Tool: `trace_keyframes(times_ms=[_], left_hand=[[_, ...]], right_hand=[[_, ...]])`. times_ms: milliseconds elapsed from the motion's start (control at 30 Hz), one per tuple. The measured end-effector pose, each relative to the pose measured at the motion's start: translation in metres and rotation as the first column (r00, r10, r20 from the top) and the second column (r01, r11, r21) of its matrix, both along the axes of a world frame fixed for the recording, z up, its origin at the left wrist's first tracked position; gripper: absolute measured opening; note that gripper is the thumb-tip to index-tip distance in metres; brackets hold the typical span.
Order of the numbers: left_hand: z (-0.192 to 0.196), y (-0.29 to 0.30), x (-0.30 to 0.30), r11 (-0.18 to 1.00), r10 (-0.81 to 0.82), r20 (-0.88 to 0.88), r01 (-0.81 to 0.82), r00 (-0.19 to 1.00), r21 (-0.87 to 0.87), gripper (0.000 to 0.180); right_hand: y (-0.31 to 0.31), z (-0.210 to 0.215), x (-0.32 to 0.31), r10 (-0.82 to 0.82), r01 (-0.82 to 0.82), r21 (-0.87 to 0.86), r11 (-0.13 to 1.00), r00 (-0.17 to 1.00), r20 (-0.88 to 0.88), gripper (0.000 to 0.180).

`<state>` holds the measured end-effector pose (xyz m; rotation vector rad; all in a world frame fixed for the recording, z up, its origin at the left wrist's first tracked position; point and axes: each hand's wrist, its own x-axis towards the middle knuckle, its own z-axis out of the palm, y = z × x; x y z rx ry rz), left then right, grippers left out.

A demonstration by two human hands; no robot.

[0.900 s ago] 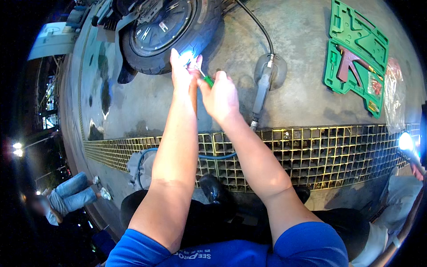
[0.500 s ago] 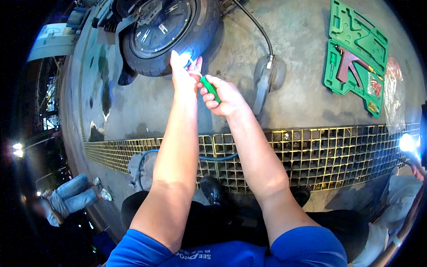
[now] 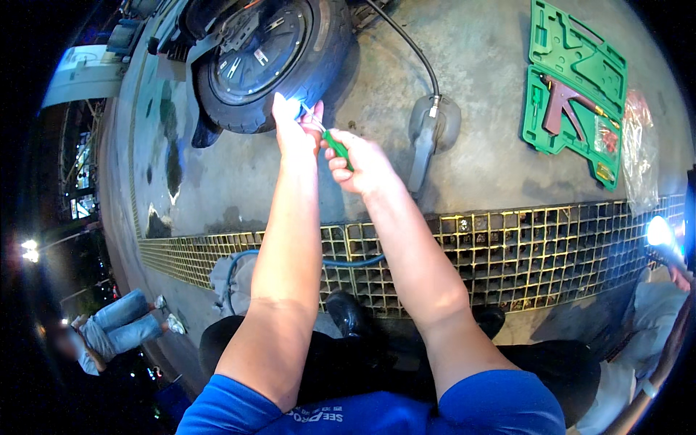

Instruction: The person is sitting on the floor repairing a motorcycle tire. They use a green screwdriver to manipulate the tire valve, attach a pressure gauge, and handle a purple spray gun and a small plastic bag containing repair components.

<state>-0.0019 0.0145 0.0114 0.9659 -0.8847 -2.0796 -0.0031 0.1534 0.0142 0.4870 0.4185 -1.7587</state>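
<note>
In my right hand (image 3: 359,161) is a green-handled tool (image 3: 336,147) with a thin metal shaft, my fingers wrapped round its handle. The shaft points up and left toward my left hand (image 3: 295,129). Its thumb and fingers curl round a brightly lit spot at the shaft's far end; glare hides what they pinch. Just beyond my left fingertips is the tread of a black tyre (image 3: 330,69), on a wheel with a dark hub cover (image 3: 254,54). I cannot tell whether the hand touches the rubber.
An open green case (image 3: 535,134) holds a brown gun-shaped tool (image 3: 560,105) at right, beside a clear plastic bag (image 3: 639,163). A grey foot-pedal-like device (image 3: 433,123) with a black hose stands mid-floor. Yellow grating (image 3: 507,254) crosses below. A lamp (image 3: 658,230) shines at right.
Both hands sit slightly lower and further left in the picture, with the tool still in my right hand. The wheel and floor items have shifted a little in view.
</note>
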Motion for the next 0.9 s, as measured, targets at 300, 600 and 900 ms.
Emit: trace_keyframes(times_ms=[300,600,900], left_hand=[[-0.004,-0.006,-0.004,1.000,0.000,0.038,0.000,0.999,0.016,0.055],[-0.005,-0.008,0.001,1.000,0.013,0.053,-0.013,0.999,-0.002,0.054],[-0.002,-0.013,0.003,1.000,-0.005,0.039,0.005,0.999,-0.015,0.053]], right_hand=[[0.001,0.013,0.036,0.415,0.657,0.379,0.652,0.110,-0.903,0.024],[-0.001,-0.002,-0.012,0.041,0.007,0.167,0.986,0.960,-0.278,0.017],[-0.001,0.016,0.015,0.081,0.297,0.364,0.883,0.667,-0.741,0.027]])
